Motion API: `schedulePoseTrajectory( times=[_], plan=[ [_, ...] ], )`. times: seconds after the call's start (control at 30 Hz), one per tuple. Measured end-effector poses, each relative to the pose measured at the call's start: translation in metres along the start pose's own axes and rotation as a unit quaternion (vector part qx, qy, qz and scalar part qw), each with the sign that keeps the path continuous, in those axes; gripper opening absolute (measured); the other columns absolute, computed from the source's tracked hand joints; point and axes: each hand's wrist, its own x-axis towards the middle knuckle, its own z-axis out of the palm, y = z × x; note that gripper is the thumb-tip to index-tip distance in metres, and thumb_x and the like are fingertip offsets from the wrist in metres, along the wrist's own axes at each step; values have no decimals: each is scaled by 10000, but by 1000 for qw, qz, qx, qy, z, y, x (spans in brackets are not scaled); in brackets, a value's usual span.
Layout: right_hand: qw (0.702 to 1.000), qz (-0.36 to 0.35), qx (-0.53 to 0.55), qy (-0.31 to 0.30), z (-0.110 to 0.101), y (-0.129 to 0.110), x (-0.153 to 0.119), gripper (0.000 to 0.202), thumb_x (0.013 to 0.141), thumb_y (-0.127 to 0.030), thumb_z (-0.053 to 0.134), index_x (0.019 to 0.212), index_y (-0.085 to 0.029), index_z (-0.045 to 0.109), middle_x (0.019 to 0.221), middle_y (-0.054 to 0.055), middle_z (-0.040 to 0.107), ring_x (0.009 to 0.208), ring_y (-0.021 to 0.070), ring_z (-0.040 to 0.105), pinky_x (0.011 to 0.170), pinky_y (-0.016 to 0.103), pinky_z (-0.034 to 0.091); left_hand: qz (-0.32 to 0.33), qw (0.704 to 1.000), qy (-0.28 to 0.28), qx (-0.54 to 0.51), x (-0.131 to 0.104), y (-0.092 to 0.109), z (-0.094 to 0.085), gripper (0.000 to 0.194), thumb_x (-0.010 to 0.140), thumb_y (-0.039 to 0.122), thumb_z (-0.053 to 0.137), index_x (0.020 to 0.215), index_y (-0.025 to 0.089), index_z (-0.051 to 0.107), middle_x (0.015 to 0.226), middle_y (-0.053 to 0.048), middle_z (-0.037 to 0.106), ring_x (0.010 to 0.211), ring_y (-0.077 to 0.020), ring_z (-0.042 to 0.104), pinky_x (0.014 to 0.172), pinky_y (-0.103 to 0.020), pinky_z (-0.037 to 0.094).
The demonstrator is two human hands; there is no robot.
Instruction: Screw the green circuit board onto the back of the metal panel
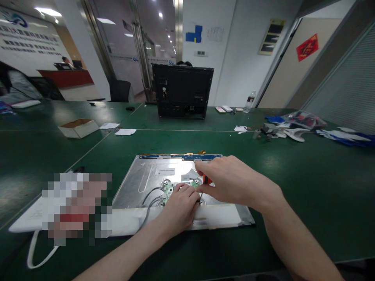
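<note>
A silver metal-backed display panel (137, 171) lies on the green table in front of me, with a blue circuit strip (164, 157) along its far edge. A small green circuit board (169, 190) with dark cables (149, 210) sits at its middle. My left hand (183, 203) is bent over the board's near right part, fingers close together and holding it; the thumb is mostly hidden. Above and to the right, my right hand (230, 179) is closed around a screwdriver with a red-orange handle (206, 180). The dark shaft points down beside my left fingers; its tip is hidden.
A black monitor housing (183, 91) stands upright at the back. An open cardboard box (78, 128) is at the left. A white object (29, 218) with a strap lies near left, partly pixelated. Assorted parts (275, 130) and a water bottle (250, 102) are at back right.
</note>
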Motion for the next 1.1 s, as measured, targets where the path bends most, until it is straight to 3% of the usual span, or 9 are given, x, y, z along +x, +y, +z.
schedulePoseTrajectory(
  times=[0.13, 0.23, 0.4, 0.67, 0.9, 1.1],
  plan=[
    [999, -37, 25, 4, 0, -1, -4, 126, 824, -268, 529, 925, -193, 521, 890, 42, 666, 688, 180, 598, 508, 278, 294, 5, 1000, 2, 2, 0, -1, 2, 162, 866, 146, 453, 953, 182, 586, 969, -68, 613, 952, -221, 537, 950, -414, 348],
    [1000, -27, 15, -1, 1, -1, -3, 150, 830, -243, 518, 972, -195, 509, 873, 40, 669, 689, 187, 605, 502, 282, 278, 5, 1000, 0, 4, 0, -1, 1, 159, 867, 140, 448, 936, 186, 584, 959, -65, 612, 945, -219, 537, 943, -412, 349],
    [1000, 14, -11, 8, 3, 0, 3, 192, 858, -328, 505, 1012, -214, 510, 805, 30, 676, 660, 213, 617, 495, 284, 262, -3, 1000, -4, 3, 0, 0, 2, 120, 855, 145, 474, 896, 179, 582, 947, -59, 617, 944, -219, 538, 938, -408, 350],
    [998, -53, 27, 7, 2, -1, -3, 187, 824, -243, 511, 1006, -207, 493, 906, 33, 669, 726, 203, 613, 509, 283, 299, 6, 1000, 4, 10, -1, -2, 6, 149, 873, 158, 457, 942, 184, 587, 947, -64, 615, 943, -224, 537, 936, -418, 348],
    [1000, 8, 2, 1, 2, 0, 3, 197, 869, -327, 502, 1035, -222, 511, 838, 35, 681, 688, 206, 619, 526, 276, 305, -1, 1000, 3, -1, -1, -2, 4, 122, 865, 149, 467, 897, 180, 580, 940, -56, 617, 947, -218, 537, 931, -405, 351],
    [999, -41, 27, 5, 2, 0, -2, 213, 822, -273, 525, 1025, -210, 502, 923, 40, 665, 725, 197, 610, 526, 277, 313, 5, 1000, 10, 1, -1, -2, 5, 147, 879, 166, 455, 944, 181, 586, 953, -67, 615, 947, -223, 536, 937, -416, 348]
  ],
)
